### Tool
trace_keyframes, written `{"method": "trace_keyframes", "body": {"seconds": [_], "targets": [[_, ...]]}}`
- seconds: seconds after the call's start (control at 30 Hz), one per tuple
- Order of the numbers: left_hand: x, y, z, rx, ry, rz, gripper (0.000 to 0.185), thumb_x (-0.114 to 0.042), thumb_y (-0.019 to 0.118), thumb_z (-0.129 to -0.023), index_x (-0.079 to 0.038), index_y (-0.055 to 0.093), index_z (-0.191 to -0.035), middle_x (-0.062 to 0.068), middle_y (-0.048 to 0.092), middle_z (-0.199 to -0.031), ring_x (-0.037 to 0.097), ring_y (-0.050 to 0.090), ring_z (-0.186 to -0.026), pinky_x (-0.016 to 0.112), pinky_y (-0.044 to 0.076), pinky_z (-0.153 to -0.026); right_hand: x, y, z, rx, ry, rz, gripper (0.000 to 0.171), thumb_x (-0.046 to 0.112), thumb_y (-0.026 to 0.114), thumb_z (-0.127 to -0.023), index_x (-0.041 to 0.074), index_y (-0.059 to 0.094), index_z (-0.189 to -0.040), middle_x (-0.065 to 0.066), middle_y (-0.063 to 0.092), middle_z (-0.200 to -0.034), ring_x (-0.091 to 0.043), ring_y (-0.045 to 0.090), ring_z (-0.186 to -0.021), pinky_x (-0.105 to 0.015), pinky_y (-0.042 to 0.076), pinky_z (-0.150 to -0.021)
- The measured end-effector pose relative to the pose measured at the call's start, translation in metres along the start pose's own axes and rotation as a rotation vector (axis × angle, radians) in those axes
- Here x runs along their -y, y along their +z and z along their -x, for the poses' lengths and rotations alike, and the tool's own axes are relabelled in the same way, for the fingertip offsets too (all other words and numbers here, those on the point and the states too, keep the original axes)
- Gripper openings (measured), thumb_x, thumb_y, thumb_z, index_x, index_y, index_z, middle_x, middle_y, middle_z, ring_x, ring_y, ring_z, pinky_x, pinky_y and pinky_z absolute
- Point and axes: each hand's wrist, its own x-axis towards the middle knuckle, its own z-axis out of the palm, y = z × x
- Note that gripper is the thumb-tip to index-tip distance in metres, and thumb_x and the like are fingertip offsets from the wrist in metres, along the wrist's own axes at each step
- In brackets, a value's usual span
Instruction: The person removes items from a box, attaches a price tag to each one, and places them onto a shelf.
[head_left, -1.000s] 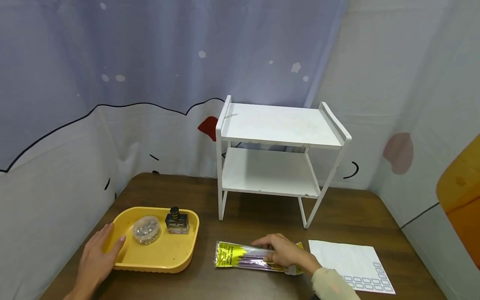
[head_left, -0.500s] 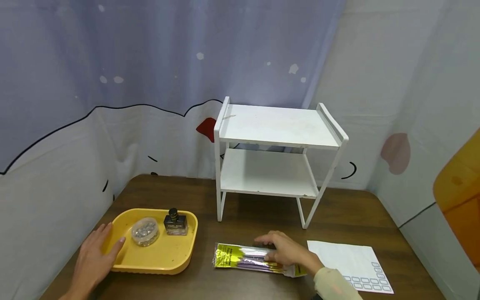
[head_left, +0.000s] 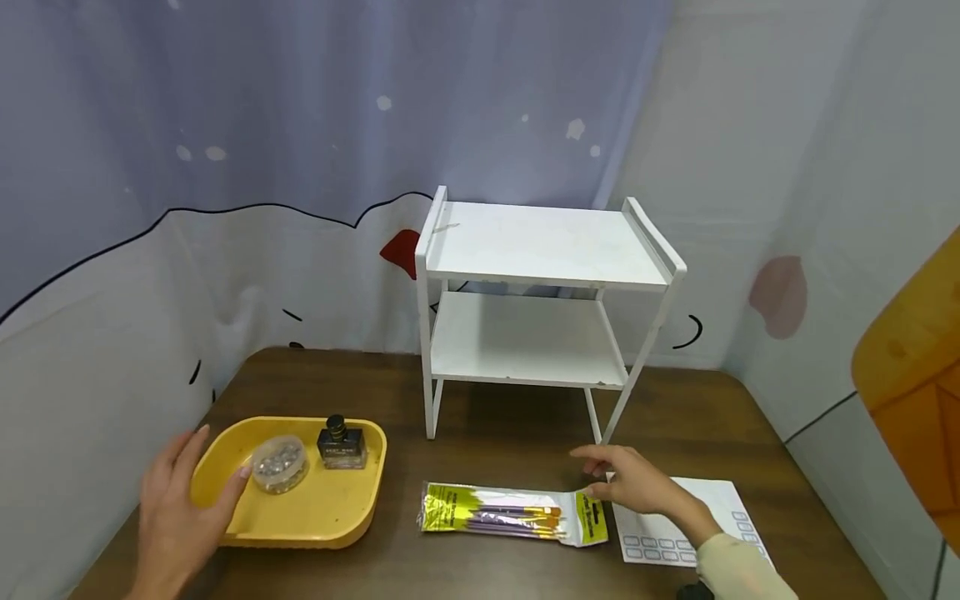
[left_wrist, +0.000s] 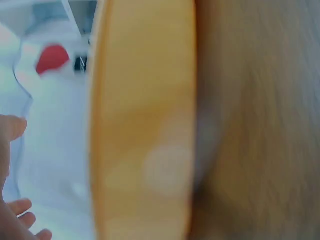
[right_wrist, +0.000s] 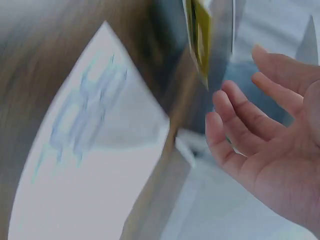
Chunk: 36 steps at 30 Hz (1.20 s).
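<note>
A clear pack of paintbrushes (head_left: 517, 512) with yellow-green ends lies flat on the table. My right hand (head_left: 637, 482) hovers by the pack's right end, over the edge of a white paper sheet (head_left: 712, 500); in the right wrist view its fingers (right_wrist: 240, 115) are loosely bent with nothing between them. At the left, my left hand (head_left: 183, 508) is at the near-left rim of a yellow tray (head_left: 315, 521), fingers spread and thumb over the rim. In the tray sit a round clear tub (head_left: 280, 464) of small silvery pieces and a dark glass bottle (head_left: 342, 446).
A white two-tier shelf (head_left: 547, 246) stands at the back of the brown table (head_left: 405, 575), its legs behind the paintbrush pack. Patterned curtains (head_left: 300, 108) close in the back and sides.
My right hand has come off the paintbrush pack and moved right, toward the paper, leaving the pack in place. My left hand has shifted slightly at the tray's rim.
</note>
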Motion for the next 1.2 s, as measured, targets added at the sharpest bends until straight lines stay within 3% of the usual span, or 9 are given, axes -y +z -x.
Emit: {"method": "trace_keyframes", "body": {"seconds": [0.1, 0.23, 0.4, 0.6, 0.83, 1.0, 1.2], "targets": [[-0.026, 0.003, -0.003, -0.071, 0.137, 0.037, 0.066, -0.044, 0.067, -0.077, 0.003, 0.055, -0.122, 0.032, 0.047, -0.117, 0.049, 0.040, -0.099, 0.056, 0.027, -0.084, -0.009, -0.018, 0.016, -0.048, 0.027, 0.021, 0.046, 0.010, 0.069, -0.079, 0.003, 0.056, -0.123, -0.012, 0.063, -0.100, -0.027, 0.061, -0.090, -0.038, 0.052, -0.076], [-0.062, 0.010, 0.000, -0.036, 0.220, 0.037, 0.076, -0.062, 0.052, -0.081, 0.003, 0.058, -0.118, 0.030, 0.050, -0.113, 0.045, 0.042, -0.096, 0.046, 0.029, -0.079, -0.019, -0.033, 0.037, -0.147, 0.090, 0.107, 0.049, 0.012, 0.073, -0.076, 0.003, 0.057, -0.121, -0.015, 0.063, -0.109, -0.033, 0.059, -0.099, -0.046, 0.050, -0.082], [-0.105, 0.033, 0.013, 0.098, 0.297, 0.089, 0.062, -0.051, 0.066, -0.078, -0.008, 0.059, -0.121, 0.019, 0.052, -0.119, 0.033, 0.045, -0.105, 0.035, 0.033, -0.083, -0.033, -0.037, 0.062, -0.235, 0.143, 0.232, 0.063, 0.017, 0.079, -0.067, 0.000, 0.055, -0.123, -0.019, 0.058, -0.122, -0.043, 0.052, -0.111, -0.058, 0.043, -0.087], [-0.148, 0.078, 0.030, 0.264, 0.356, 0.187, 0.065, -0.034, 0.079, -0.068, -0.019, 0.055, -0.127, 0.009, 0.052, -0.123, 0.025, 0.045, -0.113, 0.042, 0.035, -0.093, -0.052, -0.040, 0.079, -0.252, 0.206, 0.278, 0.079, 0.023, 0.085, -0.057, 0.002, 0.053, -0.126, -0.024, 0.054, -0.124, -0.048, 0.045, -0.115, -0.063, 0.036, -0.090], [-0.183, 0.129, 0.052, 0.402, 0.340, 0.227, 0.069, -0.039, 0.081, -0.064, -0.030, 0.053, -0.127, -0.001, 0.051, -0.125, 0.016, 0.045, -0.117, 0.044, 0.043, -0.091, -0.073, -0.039, 0.093, -0.218, 0.237, 0.301, 0.095, 0.033, 0.086, -0.049, 0.001, 0.048, -0.130, -0.032, 0.045, -0.130, -0.055, 0.035, -0.119, -0.070, 0.029, -0.088], [-0.208, 0.161, 0.055, 0.472, 0.406, 0.295, 0.065, -0.044, 0.078, -0.067, -0.026, 0.055, -0.125, 0.000, 0.051, -0.125, 0.016, 0.045, -0.117, 0.041, 0.042, -0.091, -0.086, -0.039, 0.104, -0.181, 0.269, 0.303, 0.101, 0.041, 0.084, -0.049, -0.001, 0.045, -0.131, -0.035, 0.043, -0.129, -0.056, 0.038, -0.116, -0.068, 0.033, -0.087], [-0.231, 0.193, 0.054, 0.547, 0.484, 0.282, 0.065, -0.049, 0.075, -0.069, -0.028, 0.054, -0.126, -0.001, 0.048, -0.128, 0.015, 0.043, -0.120, 0.036, 0.043, -0.090, -0.096, -0.038, 0.116, -0.163, 0.280, 0.299, 0.104, 0.043, 0.084, -0.048, -0.003, 0.042, -0.132, -0.037, 0.043, -0.128, -0.057, 0.039, -0.115, -0.067, 0.034, -0.087]]}}
